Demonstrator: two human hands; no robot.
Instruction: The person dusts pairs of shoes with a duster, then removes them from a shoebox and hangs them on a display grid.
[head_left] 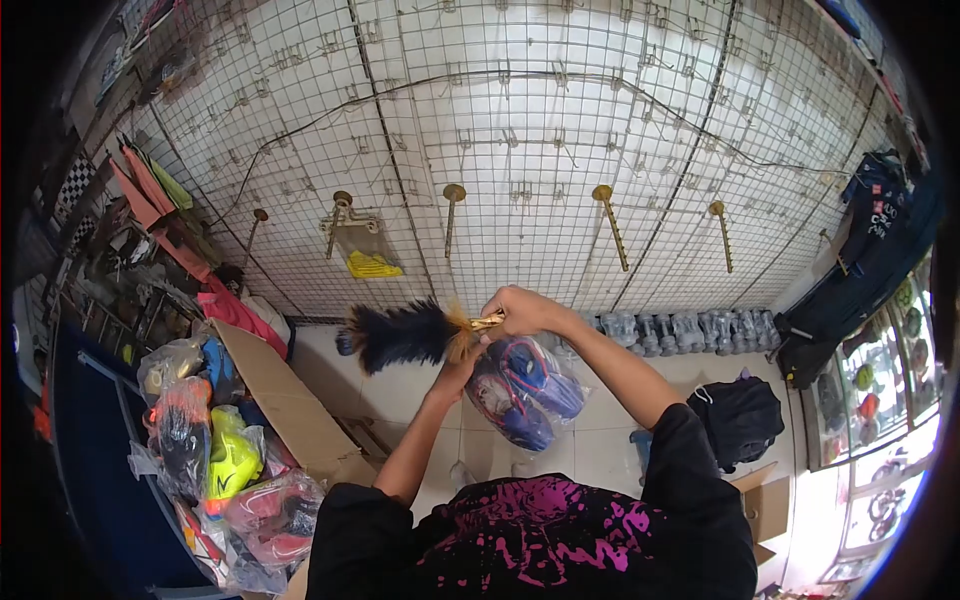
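Observation:
My right hand [519, 310] is closed round the handle of a feather duster [400, 335], whose dark plumes point left. Close below it, my left hand [458, 375] has its fingers curled at the upper edge of a clear plastic bag holding a pair of blue shoes [540, 380] with reddish trim. The shoes appear to hang in front of me above the tiled floor. Part of my left fingers is hidden behind the duster's base and the bag.
A wire grid wall [540, 150] with hooks stands ahead. At left, an open cardboard box [290, 400] is heaped with bagged shoes [235, 450]. A black backpack [738, 420] sits on the floor at right, near a row of wrapped items [690, 332]. A glass display case [870, 380] stands far right.

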